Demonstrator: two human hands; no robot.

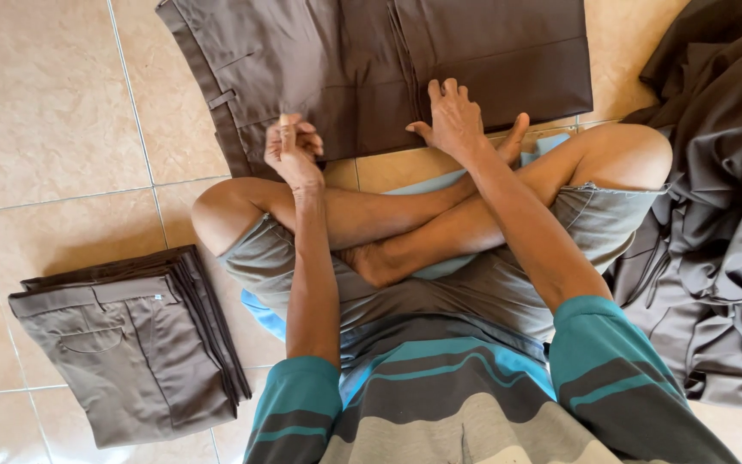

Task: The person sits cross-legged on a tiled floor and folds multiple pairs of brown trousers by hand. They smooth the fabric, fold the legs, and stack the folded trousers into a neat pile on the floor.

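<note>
A pair of dark brown trousers (371, 60) lies spread flat on the tiled floor in front of my crossed legs. My right hand (453, 120) rests palm down on its near edge, fingers spread and holding nothing. My left hand (292, 148) hovers at the trousers' near left edge, close to the waistband, with its fingers curled into a loose fist and the thumb up. No cloth is visibly lifted in it.
A stack of folded brown trousers (135, 339) sits on the floor at my left. A loose heap of dark brown garments (719, 215) lies at my right, against my knee. Beige floor tiles (45, 112) surround everything.
</note>
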